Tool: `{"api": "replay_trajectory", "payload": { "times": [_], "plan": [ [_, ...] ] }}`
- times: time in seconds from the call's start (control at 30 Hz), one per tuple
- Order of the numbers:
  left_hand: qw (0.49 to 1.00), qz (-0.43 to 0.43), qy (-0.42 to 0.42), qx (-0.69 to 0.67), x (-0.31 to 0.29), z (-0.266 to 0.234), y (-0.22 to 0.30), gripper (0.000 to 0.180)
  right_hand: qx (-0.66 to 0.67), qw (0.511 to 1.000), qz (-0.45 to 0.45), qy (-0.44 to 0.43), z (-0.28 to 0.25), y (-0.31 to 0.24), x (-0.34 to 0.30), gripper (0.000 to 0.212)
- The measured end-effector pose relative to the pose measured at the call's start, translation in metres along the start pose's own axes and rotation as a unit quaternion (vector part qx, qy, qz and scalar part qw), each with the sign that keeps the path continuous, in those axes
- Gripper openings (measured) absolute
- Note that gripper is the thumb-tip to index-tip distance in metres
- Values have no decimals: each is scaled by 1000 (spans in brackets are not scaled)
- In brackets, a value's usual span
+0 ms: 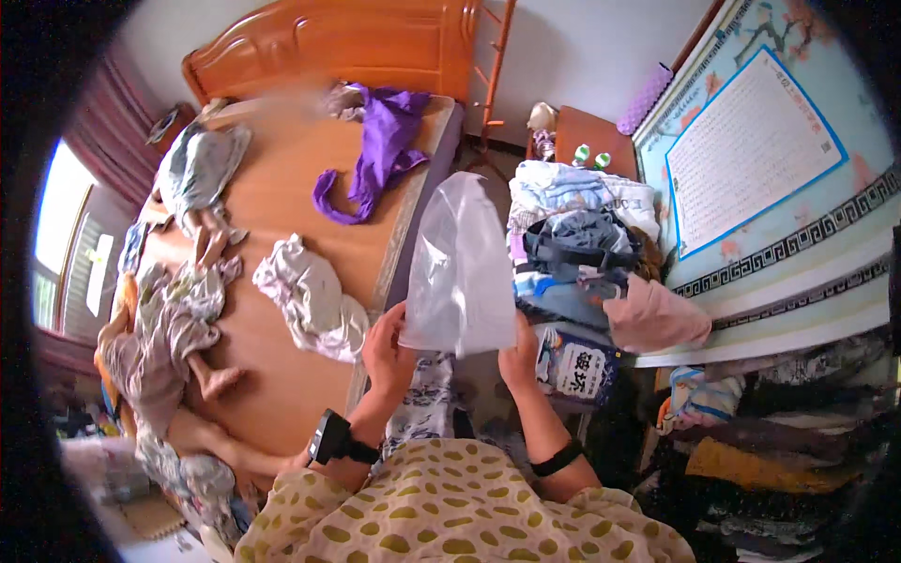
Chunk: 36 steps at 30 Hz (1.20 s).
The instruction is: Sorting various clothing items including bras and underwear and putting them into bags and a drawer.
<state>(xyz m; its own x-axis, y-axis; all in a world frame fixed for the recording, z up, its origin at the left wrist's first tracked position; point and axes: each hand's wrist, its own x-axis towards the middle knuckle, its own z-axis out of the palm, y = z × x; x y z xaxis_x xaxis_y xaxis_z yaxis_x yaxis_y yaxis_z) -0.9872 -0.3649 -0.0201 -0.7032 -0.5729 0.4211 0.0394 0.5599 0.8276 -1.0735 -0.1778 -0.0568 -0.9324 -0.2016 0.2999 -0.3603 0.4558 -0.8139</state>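
"One clear bag [460, 272], but which step is this?"

"Holding it up and spread, I'd judge. The left hand [387, 347] pinches its near left corner, the right hand [516, 357] its near right."

"And the next move?"

"Probably calls for a steady pinch and parting the edges; I can't tell whether the mouth is open."

"Arms?"

"Both forearms reach in from the near side, wrists apart. The bag is between the bed [282, 206] on the left and the clothes pile [582, 235] on the right."
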Motion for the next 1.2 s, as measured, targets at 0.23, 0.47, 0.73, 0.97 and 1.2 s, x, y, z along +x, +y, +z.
{"api": "replay_trajectory", "payload": {
  "times": [0.23,0.47,0.73,0.97,1.2],
  "plan": [
    [976,-166,-139,31,143,45,-90,26,59,967,216,-122,90,3,160,29],
    [943,-244,-225,1,256,87,-107,31,38,967,205,-146,127,11,275,36],
    [920,-289,-262,-37,339,147,-140,31,84,927,284,-230,148,48,378,34],
    [916,-323,-228,-67,403,225,-171,48,147,926,265,-226,157,120,474,46],
    [921,-301,-248,0,448,311,-183,43,135,941,305,-51,168,236,559,33]
  ]
}}
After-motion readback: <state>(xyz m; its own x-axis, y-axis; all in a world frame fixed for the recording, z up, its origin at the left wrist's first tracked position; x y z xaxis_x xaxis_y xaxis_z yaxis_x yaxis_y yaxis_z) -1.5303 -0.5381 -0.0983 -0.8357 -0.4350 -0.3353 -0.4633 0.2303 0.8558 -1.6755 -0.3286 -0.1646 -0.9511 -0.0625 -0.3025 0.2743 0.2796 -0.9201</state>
